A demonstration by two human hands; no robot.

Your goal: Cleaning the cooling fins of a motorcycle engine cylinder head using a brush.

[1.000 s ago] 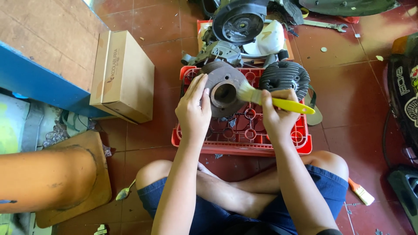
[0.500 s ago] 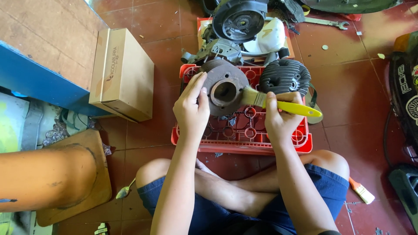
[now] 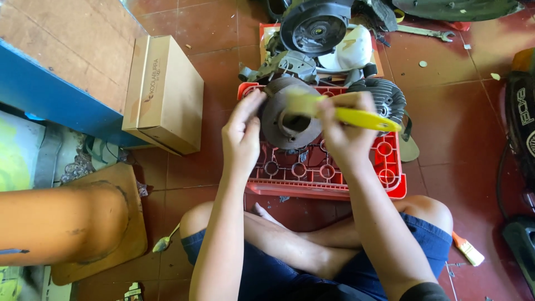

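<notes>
The left hand (image 3: pixel 241 134) has its grip clamped on the left edge of the round grey metal part (image 3: pixel 290 120), held over the red crate (image 3: pixel 334 167). The right hand (image 3: pixel 343 131), closed around the yellow-handled brush (image 3: pixel 345 114), sweeps bristles at the part's bore. Best keep the part steady and tilted, so that loosened dirt falls into the crate.

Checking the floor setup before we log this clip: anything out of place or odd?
Loose tools lie away from the work: a wrench on the tiles beyond the red crate, a second paintbrush by the right knee, a spoon by the left. Small debris flecks dot the floor. Nothing looks spilled or broken.
</notes>
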